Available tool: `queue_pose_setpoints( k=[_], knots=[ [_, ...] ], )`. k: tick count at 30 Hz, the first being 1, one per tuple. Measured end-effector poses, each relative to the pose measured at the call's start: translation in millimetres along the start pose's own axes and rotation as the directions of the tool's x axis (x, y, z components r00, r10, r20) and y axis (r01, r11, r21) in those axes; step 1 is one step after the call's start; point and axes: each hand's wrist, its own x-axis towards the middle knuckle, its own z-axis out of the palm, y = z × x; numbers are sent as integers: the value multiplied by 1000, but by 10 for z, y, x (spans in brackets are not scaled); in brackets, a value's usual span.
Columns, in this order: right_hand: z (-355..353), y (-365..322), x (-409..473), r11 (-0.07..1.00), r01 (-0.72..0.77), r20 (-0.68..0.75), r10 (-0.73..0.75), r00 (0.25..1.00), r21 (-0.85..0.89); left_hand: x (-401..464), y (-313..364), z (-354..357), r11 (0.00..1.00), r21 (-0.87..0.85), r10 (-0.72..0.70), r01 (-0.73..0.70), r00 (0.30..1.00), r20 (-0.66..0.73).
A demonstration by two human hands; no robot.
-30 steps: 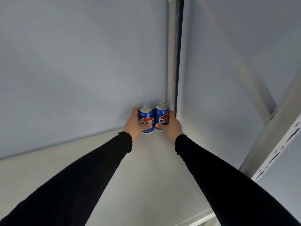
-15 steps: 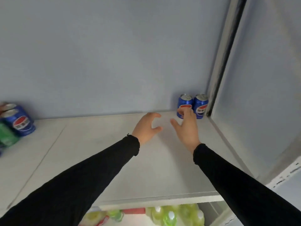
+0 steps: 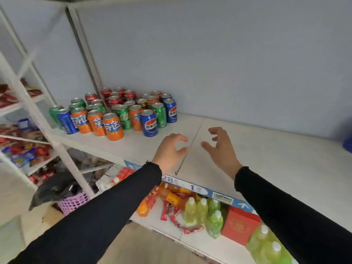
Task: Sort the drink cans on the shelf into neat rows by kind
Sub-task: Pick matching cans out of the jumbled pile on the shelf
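A mixed cluster of drink cans stands on the left part of the white shelf (image 3: 266,159): orange cans (image 3: 113,126), green cans (image 3: 122,116), red cans (image 3: 114,101) at the back, and blue cans (image 3: 149,123). Another blue can (image 3: 171,111) stands at the cluster's right edge. My left hand (image 3: 170,151) hovers over the shelf just right of the cluster, fingers loosely curled, holding nothing. My right hand (image 3: 221,147) hovers beside it, fingers spread and bent, also empty. A blue shape (image 3: 347,141) shows at the far right edge, too cut off to identify.
A white upright post (image 3: 38,119) stands in front of the cans at left. Below the shelf lie green bottles (image 3: 202,210), a red box (image 3: 241,225) and snack packets. A pink basket (image 3: 74,203) with a black bag sits lower left. Side shelves at left hold packets.
Both hands have let go of the two blue cans in the right corner and drawn back empty. The view has swung left, bringing the mixed can cluster into sight.
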Motion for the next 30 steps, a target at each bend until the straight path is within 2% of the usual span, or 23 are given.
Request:
queue_pose_setpoints(
  k=[4,8,13,20,26,30],
  knots=[
    [713,-396,-9,999,-33,-6,33,999,14,-318,-628,-746,1000,15,-18,18,1000,-10],
    [1194,-613,53,988,-136,-24,138,990,75,-417,-1069,-1235,999,-20,-38,38,999,-17],
    [1477,-644,305,979,-195,-54,198,979,62,-262,-1297,-1360,992,-101,-84,79,995,-45],
    [1554,-337,1054,953,-254,-47,265,963,167,348,-1364,-1186,991,-128,-32,26,998,-46],
    [1561,55,1824,896,-336,123,313,942,290,928,-1529,-976,958,-280,-54,52,999,0],
    [1640,189,2143,887,-349,245,281,928,302,1049,-1581,-892,970,-233,-63,61,998,-3]
  ],
)
